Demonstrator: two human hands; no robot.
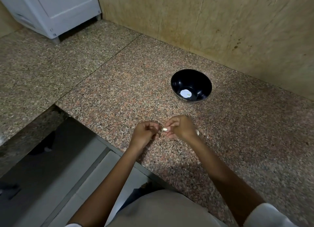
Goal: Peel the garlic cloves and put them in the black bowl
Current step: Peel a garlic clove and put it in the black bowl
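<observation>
A small pale garlic clove point(164, 129) is pinched between both hands just above the speckled granite counter point(129, 84). My left hand point(144, 134) grips its left end with curled fingers. My right hand point(181, 127) pinches its right end with thumb and fingertips. The black bowl point(191, 85) stands on the counter beyond the hands, to the right, with a white round sticker on its bottom and no cloves visible inside. Another pale piece of garlic point(197, 132) lies on the counter, partly hidden behind my right wrist.
A white appliance point(52, 11) stands at the back left corner. A beige stone wall point(220, 22) runs behind the bowl. The counter's front edge drops to a grey floor point(56, 167) at the lower left. A small bit of skin point(207, 137) lies right of my wrist.
</observation>
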